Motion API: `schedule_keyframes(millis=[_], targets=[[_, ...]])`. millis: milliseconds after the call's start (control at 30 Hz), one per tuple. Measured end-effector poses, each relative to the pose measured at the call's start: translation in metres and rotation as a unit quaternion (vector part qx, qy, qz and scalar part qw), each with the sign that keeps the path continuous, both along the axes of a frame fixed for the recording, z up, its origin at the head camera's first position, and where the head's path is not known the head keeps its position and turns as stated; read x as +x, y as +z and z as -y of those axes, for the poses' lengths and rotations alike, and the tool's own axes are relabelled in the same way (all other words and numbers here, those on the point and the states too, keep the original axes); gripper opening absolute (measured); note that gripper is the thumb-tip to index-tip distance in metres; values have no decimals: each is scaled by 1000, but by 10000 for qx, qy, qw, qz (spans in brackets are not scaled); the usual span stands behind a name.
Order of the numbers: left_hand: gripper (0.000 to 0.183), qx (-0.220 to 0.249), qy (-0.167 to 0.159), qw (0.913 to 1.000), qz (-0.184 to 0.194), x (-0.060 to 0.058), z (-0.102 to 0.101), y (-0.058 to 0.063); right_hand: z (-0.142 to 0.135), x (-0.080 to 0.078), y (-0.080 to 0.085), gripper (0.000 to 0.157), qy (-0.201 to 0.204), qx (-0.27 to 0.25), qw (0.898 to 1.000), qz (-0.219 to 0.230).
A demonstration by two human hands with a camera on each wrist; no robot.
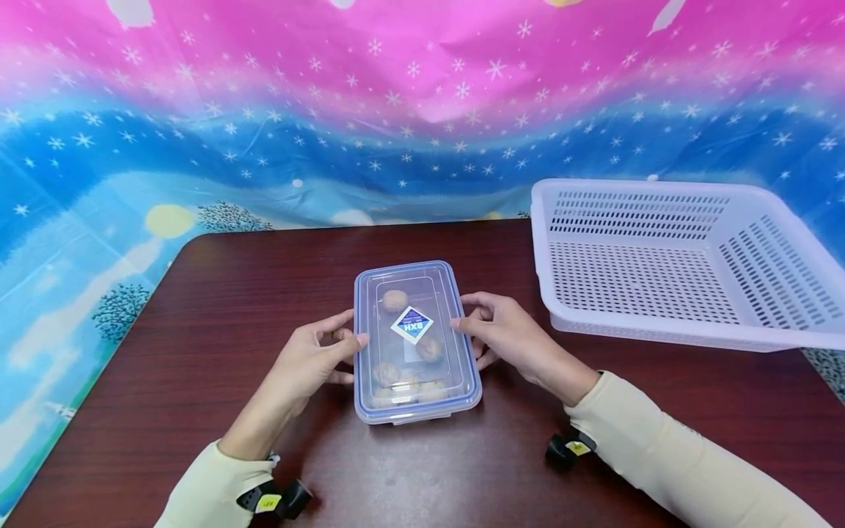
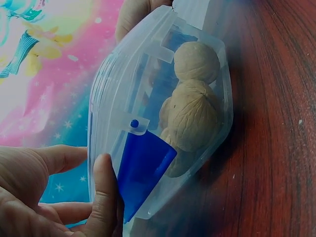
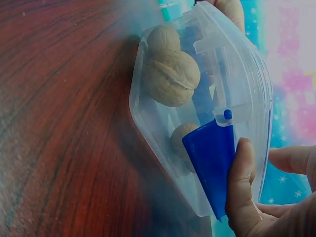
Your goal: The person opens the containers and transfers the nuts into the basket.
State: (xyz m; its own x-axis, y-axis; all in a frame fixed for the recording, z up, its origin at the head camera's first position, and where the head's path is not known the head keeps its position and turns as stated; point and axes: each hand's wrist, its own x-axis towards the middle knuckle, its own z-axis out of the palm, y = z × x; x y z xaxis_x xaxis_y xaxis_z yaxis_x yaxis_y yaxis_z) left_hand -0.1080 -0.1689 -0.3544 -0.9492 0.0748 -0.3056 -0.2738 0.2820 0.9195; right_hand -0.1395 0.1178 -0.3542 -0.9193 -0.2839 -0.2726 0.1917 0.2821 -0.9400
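Cream sleeves: they come in from the bottom corners, the left sleeve [image 1: 207, 488] and the right sleeve [image 1: 673, 447], both on the near side of the table.
Wrist devices: black, with yellow tags, one below the left wrist [image 1: 295, 500] and one below the right [image 1: 561, 451].
Left hand [image 1: 313, 356]: grips the long left side of the food container; the bent fingers and thumb are a little apart, the thumb at the lid's edge.
Right hand [image 1: 511, 337]: grips the opposite side the same way, thumb lapping over the lid's edge, other fingers bent against the side.
Food container [image 1: 429, 290]: translucent, lid on top with a blue band round its rim, sitting on the table between the hands.
Blue clasps: a left clasp [image 2: 143, 168] and a right clasp [image 3: 207, 158], one by each thumb; whether they are fastened, I cannot tell.
Walnuts [image 1: 430, 349]: several inside, most gathered at the near end, one near the far end.
Diamond label [image 1: 412, 325]: white and blue, lettered BXH, on the lid.
Table [image 1: 231, 315]: dark reddish wood grain.
Perforated basket [image 1: 640, 279]: pale lilac plastic, at the far right, well apart from the container.
Backdrop cloth [image 1: 396, 110]: pink and blue, scattered with white snowflakes, behind the table.
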Motion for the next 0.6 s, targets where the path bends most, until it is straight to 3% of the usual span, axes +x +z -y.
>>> schedule_keyframes(millis=[600], targets=[[66, -97, 5, 9999, -82, 1, 1, 8, 1, 2, 6, 55, 50, 295, 9995, -89]])
